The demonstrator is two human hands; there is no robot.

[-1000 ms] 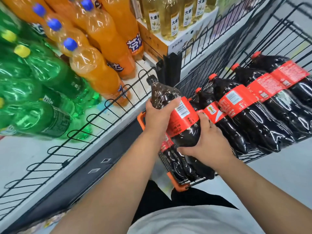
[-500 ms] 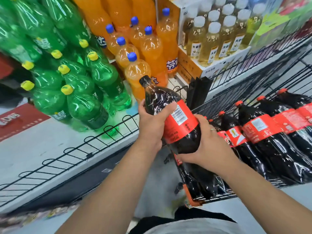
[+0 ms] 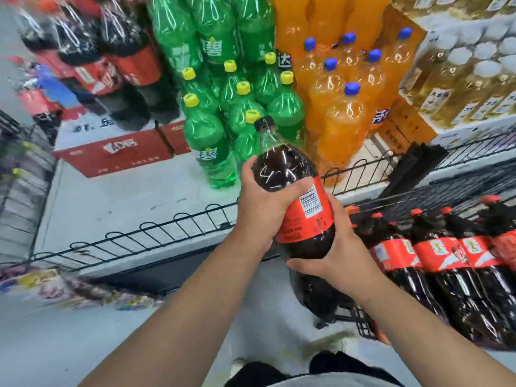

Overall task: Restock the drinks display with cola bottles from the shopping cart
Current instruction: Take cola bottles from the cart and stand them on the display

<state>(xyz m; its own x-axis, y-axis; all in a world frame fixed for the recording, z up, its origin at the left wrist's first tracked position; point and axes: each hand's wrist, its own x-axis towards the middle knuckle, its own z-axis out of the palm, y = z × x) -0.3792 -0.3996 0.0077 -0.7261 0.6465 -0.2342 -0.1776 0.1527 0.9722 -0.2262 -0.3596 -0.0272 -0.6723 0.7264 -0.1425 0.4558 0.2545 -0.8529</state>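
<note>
Grey, scuffed and smooth, the display shelf point(image 3: 111, 202) fills the left of your view, edged by a black wire fence point(image 3: 156, 233) of looped arches, with pale floor point(image 3: 83, 331) below it. Glossy plastic stands on it in blocks: blurred dark bottles point(image 3: 117, 51) with red labels at the far left behind flat red cartons point(image 3: 117, 157), ribbed green bottles point(image 3: 203, 129) with yellow caps, orange bottles point(image 3: 340, 121) with blue caps, and pale yellow bottles point(image 3: 458, 79) with white caps in a cardboard tray. At your right the black wire shopping cart point(image 3: 362, 326) carries lying cola bottles point(image 3: 452, 275) side by side, dark and shiny, red-capped, with red wraps crossed by a white curve. You hold one cola bottle point(image 3: 304, 216) in the air between cart and shelf, tilted, its black cap point(image 3: 264, 124) pointing toward the green bottles. Your left hand point(image 3: 259, 208) grips its shoulder, fingers point(image 3: 247, 166) curled round the far side and thumb across the front; your right hand point(image 3: 343, 255) cups the lower body, fingers wrapped beneath. Its red label shows a white barcode panel point(image 3: 308, 202); the print is too small to read. White characters on the cartons are blurred; one orange bottle's dark label shows 达. The pale yellow bottles' labels are blurred too.
</note>
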